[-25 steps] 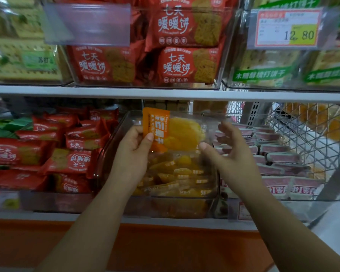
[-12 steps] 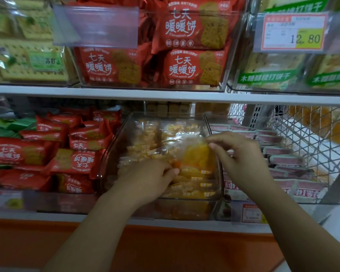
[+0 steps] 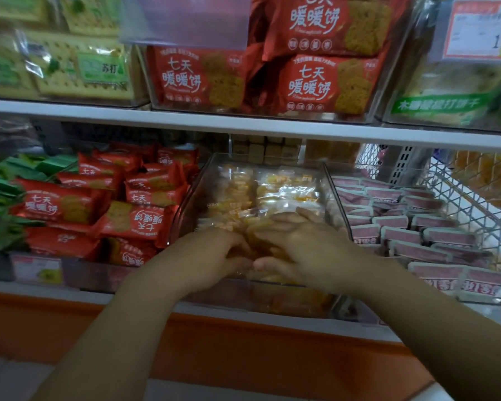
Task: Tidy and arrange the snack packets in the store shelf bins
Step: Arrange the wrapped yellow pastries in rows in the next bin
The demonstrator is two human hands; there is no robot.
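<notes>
Snack packets (image 3: 284,195), clear-wrapped with yellow contents, fill the transparent bin (image 3: 198,192) on the lower shelf. The right hand (image 3: 310,247) lies flat on the front pile, fingers spread. At its 9 o'clock the left hand (image 3: 214,256) is blurred, its fingertips buried among packets, so its grip is unreadable. The packets beneath both hands are hidden.

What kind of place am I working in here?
Most likely a snack aisle in a shop: a printed price tag at upper right, clear bins lining the shelves, and red snack packets stocked in piles.
</notes>
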